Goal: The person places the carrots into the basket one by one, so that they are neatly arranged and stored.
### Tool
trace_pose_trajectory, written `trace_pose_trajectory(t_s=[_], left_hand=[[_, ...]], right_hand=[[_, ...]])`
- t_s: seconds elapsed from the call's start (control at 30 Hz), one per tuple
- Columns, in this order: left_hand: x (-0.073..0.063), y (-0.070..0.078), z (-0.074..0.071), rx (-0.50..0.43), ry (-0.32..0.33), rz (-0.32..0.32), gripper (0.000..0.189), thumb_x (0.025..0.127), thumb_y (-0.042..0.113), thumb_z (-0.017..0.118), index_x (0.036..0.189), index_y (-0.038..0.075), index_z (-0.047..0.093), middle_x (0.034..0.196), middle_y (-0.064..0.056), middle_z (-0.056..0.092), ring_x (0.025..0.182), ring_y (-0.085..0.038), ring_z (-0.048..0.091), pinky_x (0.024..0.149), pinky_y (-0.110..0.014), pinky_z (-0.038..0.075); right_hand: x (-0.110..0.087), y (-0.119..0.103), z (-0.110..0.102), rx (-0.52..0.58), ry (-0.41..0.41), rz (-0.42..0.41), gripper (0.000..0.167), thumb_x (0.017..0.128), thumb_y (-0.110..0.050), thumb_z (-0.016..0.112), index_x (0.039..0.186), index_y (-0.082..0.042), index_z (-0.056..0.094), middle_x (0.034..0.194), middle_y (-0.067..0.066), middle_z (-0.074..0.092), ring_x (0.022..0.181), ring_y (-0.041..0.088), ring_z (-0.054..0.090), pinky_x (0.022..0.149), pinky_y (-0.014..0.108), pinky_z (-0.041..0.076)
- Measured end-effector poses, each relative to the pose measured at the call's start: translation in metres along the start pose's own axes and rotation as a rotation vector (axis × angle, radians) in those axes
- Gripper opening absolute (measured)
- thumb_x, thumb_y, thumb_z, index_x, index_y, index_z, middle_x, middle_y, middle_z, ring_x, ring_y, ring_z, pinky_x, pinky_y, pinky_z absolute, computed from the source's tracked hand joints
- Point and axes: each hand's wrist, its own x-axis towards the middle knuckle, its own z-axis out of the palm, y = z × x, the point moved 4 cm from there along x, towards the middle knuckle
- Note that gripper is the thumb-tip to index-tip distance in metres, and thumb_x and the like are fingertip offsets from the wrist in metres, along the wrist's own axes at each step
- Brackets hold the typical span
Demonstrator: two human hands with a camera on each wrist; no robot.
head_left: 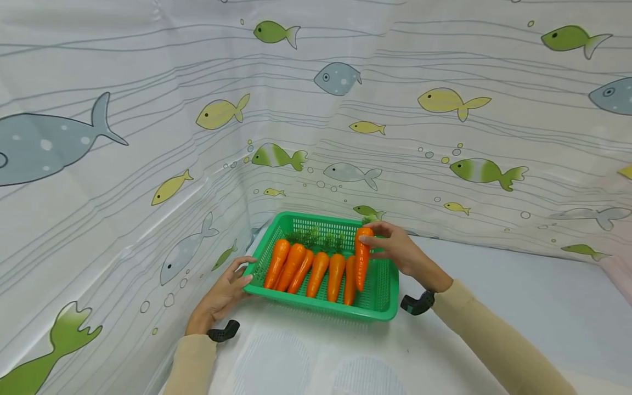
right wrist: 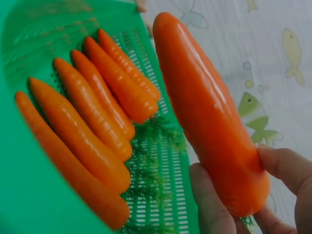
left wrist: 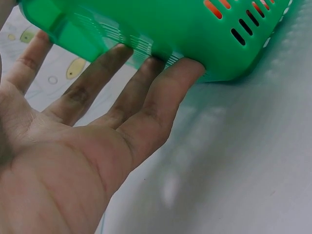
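An orange carrot (head_left: 362, 258) is pinched at its thick end by my right hand (head_left: 395, 249), upright over the right part of a green plastic basket (head_left: 316, 310). In the right wrist view, thumb and fingers hold this carrot (right wrist: 209, 117) by its broad end, narrow tip away from the hand. Several other carrots (head_left: 296, 266) lie side by side in the basket, leafy green tops (head_left: 316, 237) towards the far wall. My left hand (head_left: 224, 291) is at the basket's left end; in the left wrist view its spread fingers (left wrist: 165, 92) touch the outer wall.
The basket stands on a white table surface (head_left: 444, 340) in a corner. A fish-patterned white sheet (head_left: 306, 115) hangs behind it and along the left side. Black wrist cameras (head_left: 417, 303) are strapped to both wrists.
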Motion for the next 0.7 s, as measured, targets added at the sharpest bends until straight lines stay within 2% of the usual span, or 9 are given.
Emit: trace_pose_trajectory(t_s=[0.13, 0.27, 0.43, 0.53, 0.7], left_hand=[[0.0, -0.001, 0.0, -0.003, 0.002, -0.001, 0.041, 0.108, 0.01, 0.051, 0.146, 0.017, 0.037, 0.155, -0.02, 0.016, 0.092, -0.018, 0.057, 0.093, -0.049, 0.048], [-0.001, -0.001, -0.002, 0.016, 0.001, 0.0, 0.043, 0.108, 0.011, 0.052, 0.148, 0.015, 0.036, 0.162, -0.019, 0.007, 0.111, -0.022, 0.056, 0.095, -0.049, 0.048], [-0.002, -0.001, -0.003, 0.042, -0.015, 0.007, 0.046, 0.108, 0.012, 0.052, 0.149, 0.013, 0.032, 0.167, -0.019, -0.003, 0.136, -0.031, 0.034, 0.098, -0.049, 0.046], [-0.001, -0.001, -0.003, 0.039, -0.023, 0.014, 0.045, 0.108, 0.012, 0.052, 0.149, 0.013, 0.033, 0.167, -0.019, -0.004, 0.139, -0.032, 0.029, 0.098, -0.05, 0.045], [0.0, -0.001, -0.003, 0.029, -0.019, 0.015, 0.044, 0.108, 0.01, 0.052, 0.149, 0.014, 0.034, 0.166, -0.02, -0.002, 0.132, -0.026, 0.038, 0.097, -0.05, 0.045]], right_hand=[[0.009, 0.004, 0.009, 0.017, 0.0, 0.005, 0.053, 0.095, -0.022, 0.077, 0.138, -0.003, 0.054, 0.13, 0.019, 0.056, 0.101, 0.03, 0.068, 0.096, 0.057, 0.052], [0.017, 0.007, 0.019, 0.028, -0.005, 0.018, 0.052, 0.094, -0.021, 0.078, 0.137, -0.003, 0.054, 0.13, 0.02, 0.056, 0.099, 0.029, 0.068, 0.098, 0.059, 0.05], [0.024, 0.006, 0.034, 0.044, -0.026, 0.028, 0.051, 0.095, -0.018, 0.077, 0.137, -0.002, 0.052, 0.129, 0.02, 0.055, 0.098, 0.031, 0.067, 0.1, 0.063, 0.047], [0.027, 0.004, 0.043, 0.046, -0.042, 0.018, 0.051, 0.097, -0.016, 0.074, 0.139, -0.001, 0.049, 0.129, 0.022, 0.054, 0.099, 0.031, 0.066, 0.099, 0.063, 0.048], [0.036, 0.007, 0.057, 0.057, -0.057, 0.016, 0.05, 0.096, -0.013, 0.074, 0.138, 0.0, 0.049, 0.129, 0.024, 0.054, 0.101, 0.03, 0.068, 0.097, 0.061, 0.05]])
